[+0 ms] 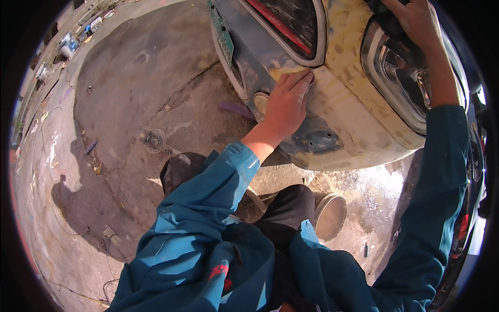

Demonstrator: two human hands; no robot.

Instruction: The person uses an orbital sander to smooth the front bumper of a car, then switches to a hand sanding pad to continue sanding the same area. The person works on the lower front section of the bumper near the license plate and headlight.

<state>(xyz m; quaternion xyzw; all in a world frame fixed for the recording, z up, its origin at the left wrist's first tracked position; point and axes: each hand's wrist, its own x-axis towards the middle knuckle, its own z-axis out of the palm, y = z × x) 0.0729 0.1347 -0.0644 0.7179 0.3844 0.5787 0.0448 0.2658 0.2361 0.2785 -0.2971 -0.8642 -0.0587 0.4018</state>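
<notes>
My left hand (286, 95) presses flat-fingered on a car's body panel (351, 105), just below the corner of a grey-framed dark lens (296, 23) with a red strip. A thin purple-edged abrasive pad (313, 80) shows under its fingertips. The panel is patchy with pale yellow filler and grey primer, and has a bare dark patch (317, 141) with two small holes. At the upper right, my right hand (419, 23) reaches over the lamp (401, 74). Its fingers are cut off by the frame's edge beside something dark, so its grip is unclear.
A green number plate (223, 35) is fixed at the car's left. By my knees stands a round container (331, 218). A round-headed tool (154, 140) lies on the concrete floor (117, 97). Thin cable (107, 249) trails at lower left; another dark car (473, 156) borders the right.
</notes>
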